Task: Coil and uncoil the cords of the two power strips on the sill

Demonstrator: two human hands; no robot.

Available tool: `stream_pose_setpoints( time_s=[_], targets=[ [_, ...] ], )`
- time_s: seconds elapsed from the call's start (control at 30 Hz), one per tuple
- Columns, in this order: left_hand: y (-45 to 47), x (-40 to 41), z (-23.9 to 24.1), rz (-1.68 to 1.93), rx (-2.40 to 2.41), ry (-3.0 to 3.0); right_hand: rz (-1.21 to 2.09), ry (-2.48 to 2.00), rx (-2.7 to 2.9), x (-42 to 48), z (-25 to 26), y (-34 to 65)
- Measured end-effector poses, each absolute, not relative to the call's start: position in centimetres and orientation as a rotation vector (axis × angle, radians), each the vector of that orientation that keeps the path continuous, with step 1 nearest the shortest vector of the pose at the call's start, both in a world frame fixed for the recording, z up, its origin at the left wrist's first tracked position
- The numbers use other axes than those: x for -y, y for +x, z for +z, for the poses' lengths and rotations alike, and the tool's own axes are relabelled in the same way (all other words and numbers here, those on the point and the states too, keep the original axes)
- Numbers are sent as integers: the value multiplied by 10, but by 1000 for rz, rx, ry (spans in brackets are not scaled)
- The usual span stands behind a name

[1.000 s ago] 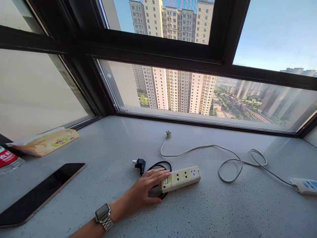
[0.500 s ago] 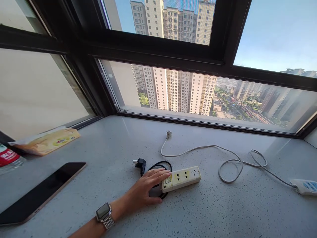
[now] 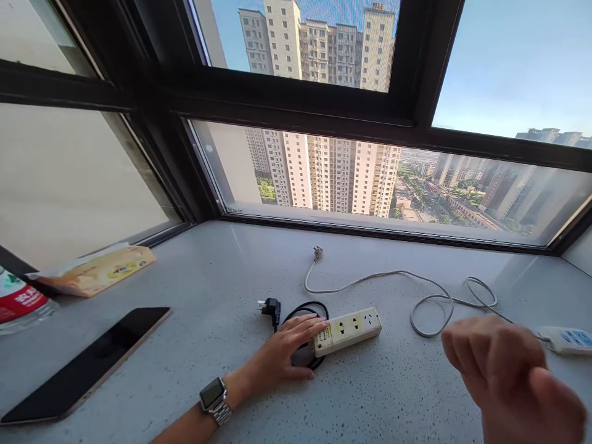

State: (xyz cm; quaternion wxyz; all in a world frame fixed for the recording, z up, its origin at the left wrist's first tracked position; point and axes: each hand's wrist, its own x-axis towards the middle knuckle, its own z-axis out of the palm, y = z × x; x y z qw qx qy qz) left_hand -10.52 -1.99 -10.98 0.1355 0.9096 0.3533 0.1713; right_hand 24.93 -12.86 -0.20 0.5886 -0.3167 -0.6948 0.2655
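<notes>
My left hand (image 3: 293,348), with a steel-banded watch (image 3: 213,394) on the wrist, lies over the near end of an off-white power strip (image 3: 351,330). Its fingers stretch across the strip's end and a coil of black cord (image 3: 309,306); the thumb rests apart on the counter. The black plug (image 3: 272,308) of that cord lies just beyond the knuckles. On the right, my right hand (image 3: 504,364) is raised close to the camera, curled into a blurred fist with nothing visible in it. Behind it, a thin grey cable (image 3: 428,336) is partly covered.
The cable runs from a small plug (image 3: 317,253) near the window to a white power strip (image 3: 567,340) at right. A phone (image 3: 87,364), a tissue pack (image 3: 106,271) and a red-labelled bottle (image 3: 23,302) lie left on the speckled counter (image 3: 222,265). A dark window frame (image 3: 296,114) borders the back.
My right hand has come into view from the lower right as a fist. My left hand stays on the power strip. The whole view has shifted slightly.
</notes>
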Motion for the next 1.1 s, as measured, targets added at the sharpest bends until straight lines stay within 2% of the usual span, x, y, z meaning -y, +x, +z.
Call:
stream_pose_setpoints(
  time_s=[0.1, 0.2, 0.33, 0.47, 0.7, 1.1],
  targets=[
    [-93, 21, -113, 486, -1007, 2624, 817, -826, 1610, 95, -18, 218],
    [-73, 27, -116, 477, -999, 2605, 846, -952, 1658, 79, -54, 209],
    [-42, 37, -118, 453, -961, 2553, 566, -1116, 1556, 69, -96, 232],
    [-27, 44, -115, 428, -957, 2492, 323, -1232, 1491, 55, -118, 254],
    [-26, 45, -110, 453, -951, 2458, 331, -1252, 1495, 46, -137, 258],
    [-13, 41, -111, 425, -987, 2452, 402, -1309, 1530, 42, -137, 259]
  ],
)
